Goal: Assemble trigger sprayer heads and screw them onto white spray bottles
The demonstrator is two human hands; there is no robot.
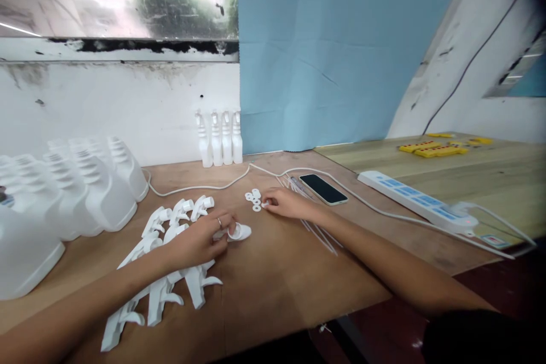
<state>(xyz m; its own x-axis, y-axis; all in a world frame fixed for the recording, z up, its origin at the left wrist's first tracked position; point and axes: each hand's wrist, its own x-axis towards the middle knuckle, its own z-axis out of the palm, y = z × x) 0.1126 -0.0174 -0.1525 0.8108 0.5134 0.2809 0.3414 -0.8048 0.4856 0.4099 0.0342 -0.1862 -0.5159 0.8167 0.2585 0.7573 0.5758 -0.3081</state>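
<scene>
My left hand (213,237) is closed on a white spray head (241,232), whose round cap opening faces up beside my fingers. My right hand (281,202) pinches a small white washer (265,204) just right of a little group of flat white rings (255,195) on the brown tabletop. Several white spray heads (162,296) lie in rows under and around my left forearm. Thin white tubes (318,234) lie on the table beneath my right wrist and forearm.
White bottles (102,193) crowd the left side. Several slim spray bottles (220,139) stand against the wall. A phone (323,189), a white cable (205,187) and a power strip (418,200) lie behind my right arm. Yellow parts (439,151) sit far right.
</scene>
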